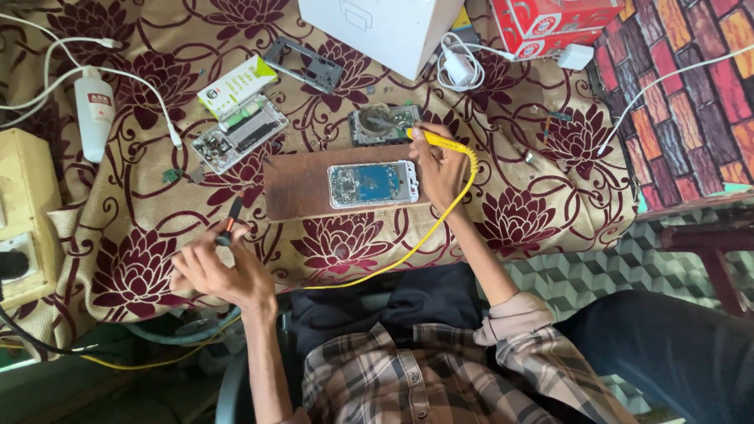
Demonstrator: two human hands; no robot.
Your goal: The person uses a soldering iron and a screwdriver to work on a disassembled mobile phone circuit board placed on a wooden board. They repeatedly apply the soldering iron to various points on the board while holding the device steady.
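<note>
Right now the right hand (440,169) is curled closed around a yellow soldering iron (440,142), gripping it like a pen, with the tip pointing toward a small dish (380,119) that sits on a dark opened device just behind the board. A yellow cord (408,251) runs from the back of the iron, loops over the wrist and drops off the near edge of the table toward the person's lap. The heel of that hand rests at the right end of a brown wooden board (294,188), touching or just beside the opened phone (372,184) that lies flat on the board with its blue insides facing up.

The left hand (216,271) is down at the near left of the table, well apart from the phone. Its fingers are bent in a loose pinch around a thin dark tool with a reddish band (230,222), which sticks up and away from the hand over the cloth. What kind of tool it is cannot be told.

Everything lies on a tan cloth with dark red flowers (518,220). To the left of the board lies another opened phone frame (239,135) with a green and white packet (236,85) leaning at its far end. Further left, a white bottle (94,114) lies beside white cables. At the far edge stand a white box (381,31) and a red box (550,22), with a white charger (459,69) between them.
</note>
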